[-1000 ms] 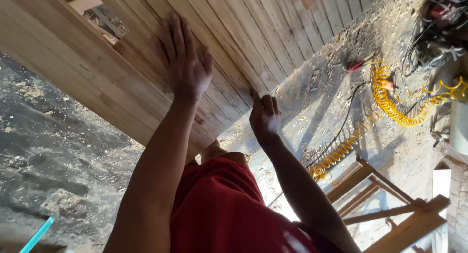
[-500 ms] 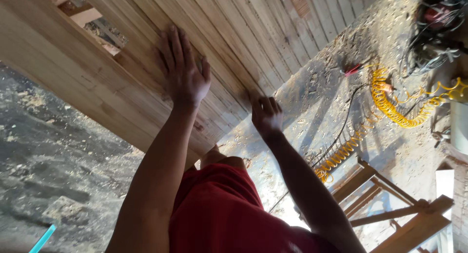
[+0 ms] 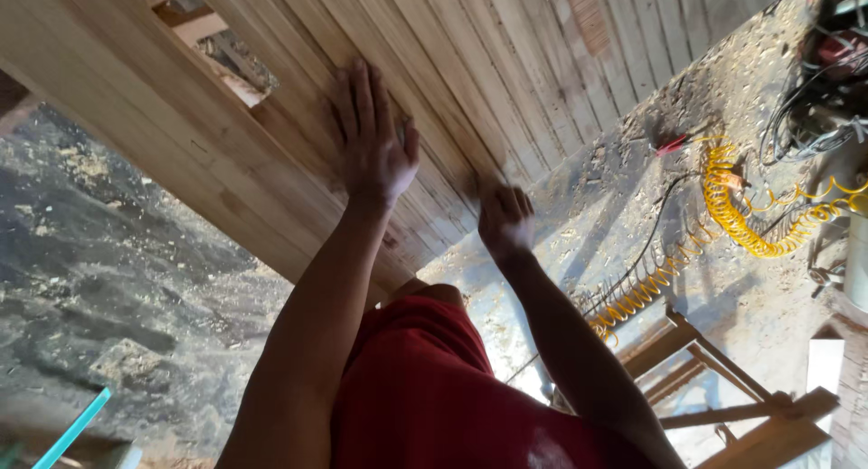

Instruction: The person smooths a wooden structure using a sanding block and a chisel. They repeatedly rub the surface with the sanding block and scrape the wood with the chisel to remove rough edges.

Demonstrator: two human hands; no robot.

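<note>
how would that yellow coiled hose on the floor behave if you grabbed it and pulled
The yellow coiled hose would probably stretch and spring back, since it lies in loose spirals. It looks light and floppy, not stiff. It may snag, as its coils trail among sawdust and the dark cables nearby. Both hands are on the wooden slat panel, away from it.

Our left hand [image 3: 372, 148] lies flat on the slatted pale wooden panel [image 3: 506, 62], our right hand [image 3: 504, 217] just beside it at the panel's edge. Right of the panel, a coiled yellow air hose [image 3: 737, 211] lies on the dusty floor [image 3: 714, 116].
</note>
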